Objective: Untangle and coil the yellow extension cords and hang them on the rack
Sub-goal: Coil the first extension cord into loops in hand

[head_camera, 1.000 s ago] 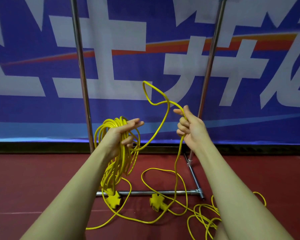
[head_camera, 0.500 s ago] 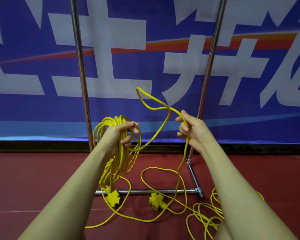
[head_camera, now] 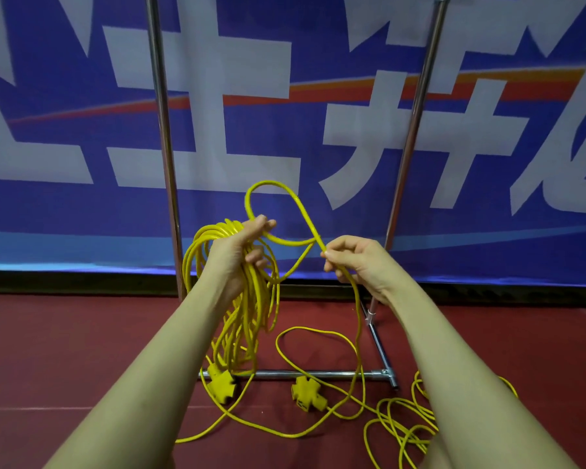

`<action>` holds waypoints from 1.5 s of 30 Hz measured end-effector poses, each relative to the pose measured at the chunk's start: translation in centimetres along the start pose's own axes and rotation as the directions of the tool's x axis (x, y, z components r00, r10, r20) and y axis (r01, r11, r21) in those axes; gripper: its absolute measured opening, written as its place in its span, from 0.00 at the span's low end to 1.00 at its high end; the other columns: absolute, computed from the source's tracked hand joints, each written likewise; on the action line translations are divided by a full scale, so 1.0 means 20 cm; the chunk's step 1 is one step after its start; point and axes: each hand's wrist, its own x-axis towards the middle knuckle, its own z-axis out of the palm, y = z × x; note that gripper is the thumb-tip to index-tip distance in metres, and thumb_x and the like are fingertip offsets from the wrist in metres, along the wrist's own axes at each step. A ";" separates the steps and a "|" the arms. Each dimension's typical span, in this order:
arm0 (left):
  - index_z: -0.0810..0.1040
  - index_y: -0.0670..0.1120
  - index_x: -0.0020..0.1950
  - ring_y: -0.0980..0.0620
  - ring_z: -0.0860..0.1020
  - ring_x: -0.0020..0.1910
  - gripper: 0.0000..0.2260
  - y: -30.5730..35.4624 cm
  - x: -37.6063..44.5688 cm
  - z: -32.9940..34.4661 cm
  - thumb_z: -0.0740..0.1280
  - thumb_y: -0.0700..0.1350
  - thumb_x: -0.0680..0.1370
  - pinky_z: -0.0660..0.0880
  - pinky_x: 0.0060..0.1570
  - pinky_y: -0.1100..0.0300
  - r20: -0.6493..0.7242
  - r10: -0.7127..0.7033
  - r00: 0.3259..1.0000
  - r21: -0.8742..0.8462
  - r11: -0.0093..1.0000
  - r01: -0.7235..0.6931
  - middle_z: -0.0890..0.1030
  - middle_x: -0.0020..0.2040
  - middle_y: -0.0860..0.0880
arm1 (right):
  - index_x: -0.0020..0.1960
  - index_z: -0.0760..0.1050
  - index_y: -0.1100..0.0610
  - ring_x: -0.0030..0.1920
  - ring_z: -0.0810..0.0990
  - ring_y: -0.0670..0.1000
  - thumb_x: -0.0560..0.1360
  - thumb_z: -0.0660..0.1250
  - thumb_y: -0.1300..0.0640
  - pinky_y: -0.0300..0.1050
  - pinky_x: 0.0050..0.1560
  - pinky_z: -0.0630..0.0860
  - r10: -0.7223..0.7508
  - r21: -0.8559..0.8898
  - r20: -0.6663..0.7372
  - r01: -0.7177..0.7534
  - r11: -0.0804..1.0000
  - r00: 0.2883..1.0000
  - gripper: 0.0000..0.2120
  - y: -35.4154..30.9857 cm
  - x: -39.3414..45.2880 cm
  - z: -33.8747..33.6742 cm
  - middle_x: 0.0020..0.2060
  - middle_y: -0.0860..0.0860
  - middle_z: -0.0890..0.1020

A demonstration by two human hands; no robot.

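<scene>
Your left hand (head_camera: 241,252) grips the coiled cord (head_camera: 251,299), right hand (head_camera: 356,262) pinching the next loop (head_camera: 285,211); floor slack (head_camera: 318,428) remains, rack (head_camera: 163,130) unhung.

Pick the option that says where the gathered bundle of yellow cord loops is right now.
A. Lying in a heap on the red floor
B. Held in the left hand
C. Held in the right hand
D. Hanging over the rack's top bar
B: the left hand grips the coiled bundle, whose loops hang down from it, while the right hand only pinches a single strand that runs down to the floor.
</scene>
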 end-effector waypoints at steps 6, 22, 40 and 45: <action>0.74 0.43 0.44 0.60 0.61 0.17 0.03 -0.06 0.02 0.01 0.65 0.37 0.77 0.62 0.20 0.69 -0.042 -0.017 0.999 0.062 0.998 0.020 0.84 0.36 0.50 | 0.44 0.76 0.62 0.26 0.73 0.46 0.77 0.62 0.66 0.39 0.30 0.73 -0.011 0.044 0.068 0.008 0.999 0.998 0.05 0.00 -0.02 0.01 0.30 0.52 0.79; 0.78 0.40 0.38 0.57 0.63 0.16 0.05 -0.09 0.01 -0.03 0.68 0.35 0.74 0.61 0.20 0.68 -0.004 -0.134 0.991 0.475 0.872 0.120 0.73 0.22 0.48 | 0.43 0.75 0.59 0.21 0.64 0.42 0.76 0.64 0.57 0.33 0.23 0.66 0.191 0.589 0.059 -0.189 0.786 0.980 0.06 -0.06 -0.01 0.01 0.28 0.48 0.74; 0.76 0.42 0.43 0.59 0.67 0.20 0.05 -0.05 0.04 -0.06 0.65 0.42 0.78 0.65 0.21 0.68 -0.001 -0.125 0.992 0.201 0.972 0.122 0.75 0.31 0.50 | 0.48 0.77 0.60 0.20 0.56 0.43 0.78 0.58 0.45 0.36 0.23 0.52 0.080 0.376 0.015 -0.080 0.923 0.997 0.19 -0.06 -0.05 -0.05 0.22 0.47 0.63; 0.78 0.43 0.48 0.59 0.65 0.19 0.03 -0.04 0.04 -0.08 0.65 0.40 0.77 0.63 0.21 0.68 -0.056 -0.105 0.993 0.209 0.971 0.114 0.79 0.33 0.51 | 0.48 0.78 0.60 0.21 0.57 0.43 0.79 0.58 0.52 0.36 0.23 0.52 0.103 0.352 -0.011 -0.093 0.931 0.995 0.14 -0.04 -0.04 -0.06 0.21 0.47 0.61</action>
